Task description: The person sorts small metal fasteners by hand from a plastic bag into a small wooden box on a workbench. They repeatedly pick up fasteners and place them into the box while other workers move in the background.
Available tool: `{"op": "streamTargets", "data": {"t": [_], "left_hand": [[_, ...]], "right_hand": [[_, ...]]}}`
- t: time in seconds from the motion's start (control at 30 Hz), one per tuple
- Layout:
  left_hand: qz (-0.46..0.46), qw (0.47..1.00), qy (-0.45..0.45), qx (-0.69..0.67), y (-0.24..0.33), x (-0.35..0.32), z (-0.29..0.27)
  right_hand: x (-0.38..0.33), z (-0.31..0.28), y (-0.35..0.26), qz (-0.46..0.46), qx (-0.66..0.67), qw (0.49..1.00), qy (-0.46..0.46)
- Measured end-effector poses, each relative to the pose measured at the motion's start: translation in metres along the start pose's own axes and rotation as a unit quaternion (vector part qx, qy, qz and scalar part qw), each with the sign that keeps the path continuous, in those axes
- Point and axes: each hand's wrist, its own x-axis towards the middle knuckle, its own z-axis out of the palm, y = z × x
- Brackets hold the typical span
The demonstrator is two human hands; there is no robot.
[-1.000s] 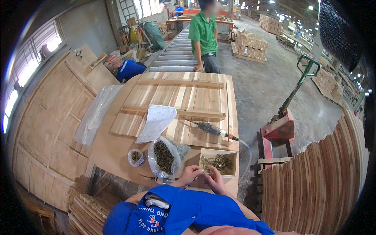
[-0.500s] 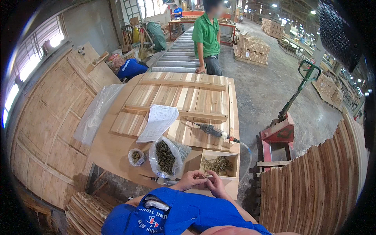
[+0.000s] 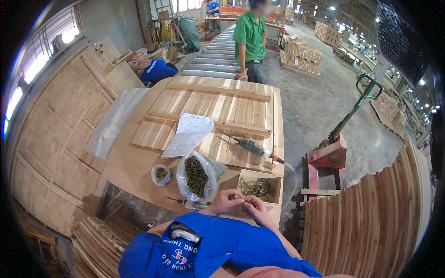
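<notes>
My left hand and my right hand meet at the near edge of the table, fingertips pinched together. Whatever small thing lies between them is too small to make out. Just beyond them is a shallow wooden box with loose brass-coloured screws inside. To the left stands an open clear plastic bag of darker screws, and beside it a smaller bag of screws. A power driver lies beside my left wrist, partly hidden by it.
A slatted wooden panel with battens covers the table's far part. On it rest a printed sheet and a second driver with a hose. A person in green stands by the roller conveyor. Right: a pallet jack and stacked boards.
My hands have drawn closer together at the fingertips. The pale piece seen between them earlier no longer shows clearly. The whole view has shifted slightly.
</notes>
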Motion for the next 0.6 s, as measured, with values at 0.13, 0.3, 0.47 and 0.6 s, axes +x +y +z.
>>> {"op": "streamTargets", "data": {"t": [0.13, 0.3, 0.47, 0.6], "left_hand": [[0.017, 0.999, -0.027, -0.018, -0.015, 0.002, -0.002], [0.008, 0.998, -0.050, -0.040, -0.007, -0.004, 0.002], [0.006, 0.999, -0.049, -0.018, 0.008, -0.008, 0.001], [0.029, 0.998, -0.051, -0.039, 0.013, -0.009, 0.005]], "right_hand": [[-0.002, -0.004, -0.003, 0.115, 0.167, 0.979, -0.036], [-0.002, -0.002, -0.002, 0.147, 0.220, 0.964, -0.025], [-0.004, -0.006, 0.003, 0.130, 0.255, 0.958, -0.038], [-0.005, -0.004, 0.000, 0.143, 0.244, 0.958, -0.054]]}}
